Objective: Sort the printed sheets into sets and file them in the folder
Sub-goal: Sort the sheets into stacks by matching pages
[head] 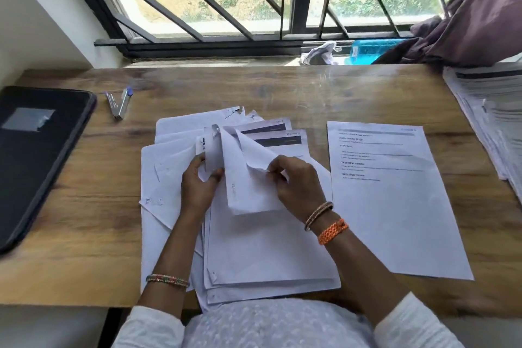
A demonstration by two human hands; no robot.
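A loose pile of white printed sheets point(265, 251) lies fanned out on the wooden desk point(93, 200) in front of me. My left hand point(197, 183) grips several lifted, curled sheets near the pile's upper left. My right hand point(296, 183) pinches the bent corner of one raised sheet point(248, 178) that folds over between both hands. One printed sheet point(395, 206) lies flat and apart on the right, text side up. The dark folder point(36, 155) sits shut at the left edge of the desk.
A stapler point(118, 104) lies open beside the folder's far corner. A tall stack of printed papers point(491, 110) fills the right edge. Crumpled paper point(322, 54) and a blue object point(375, 49) rest on the window sill, with purple cloth point(474, 20) hanging at the right.
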